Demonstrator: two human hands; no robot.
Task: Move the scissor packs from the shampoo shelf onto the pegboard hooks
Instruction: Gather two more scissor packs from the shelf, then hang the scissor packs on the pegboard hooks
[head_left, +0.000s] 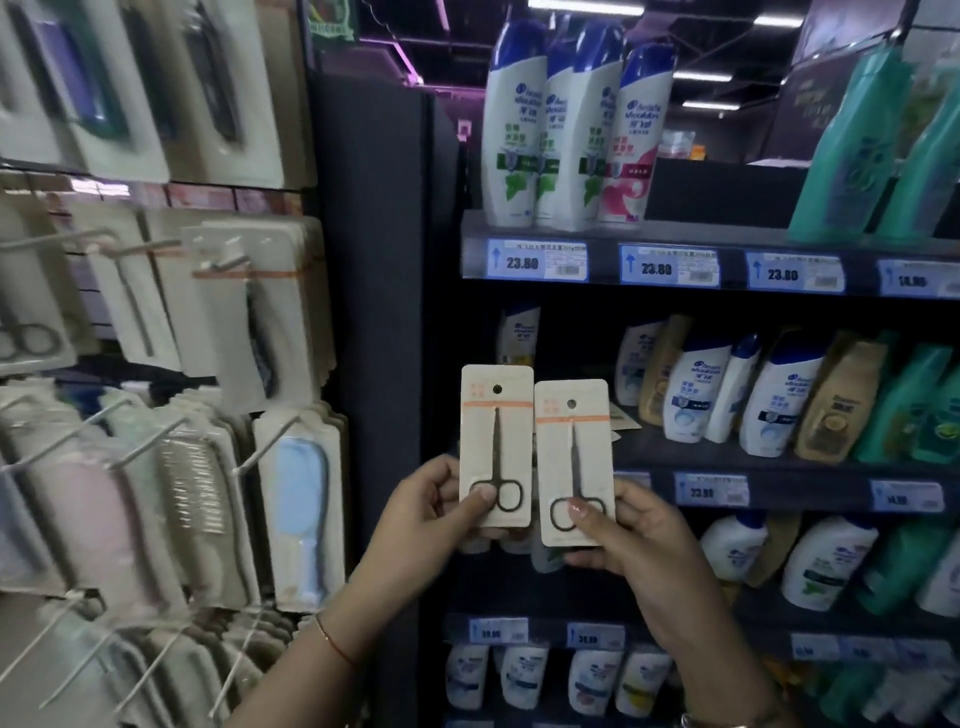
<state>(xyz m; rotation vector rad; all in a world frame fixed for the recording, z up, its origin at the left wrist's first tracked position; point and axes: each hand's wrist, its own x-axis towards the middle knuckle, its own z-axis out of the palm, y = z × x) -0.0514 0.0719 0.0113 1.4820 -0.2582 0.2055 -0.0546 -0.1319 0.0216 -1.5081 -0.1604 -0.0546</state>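
Two scissor packs are held upright side by side in front of the shampoo shelf (727, 462). Each is a beige card with an orange stripe, a hang hole at the top and small black scissors. My left hand (426, 514) grips the left scissor pack (496, 415) at its lower edge, thumb on the scissor handles. My right hand (639, 540) holds the right scissor pack (571, 441) the same way, slightly lower. The pegboard hooks (156, 441) stick out at the left, most carrying carded goods; one more beige card (623, 418) lies on the shelf behind the right pack.
A dark upright panel (374, 312) separates the pegboard from the shelves. Shampoo bottles (571, 130) fill the upper shelf, more stand on the shelves below, with blue price tags (537, 261) on the rails. Cards with combs, a blue brush (301, 514) and scissors hang on the hooks.
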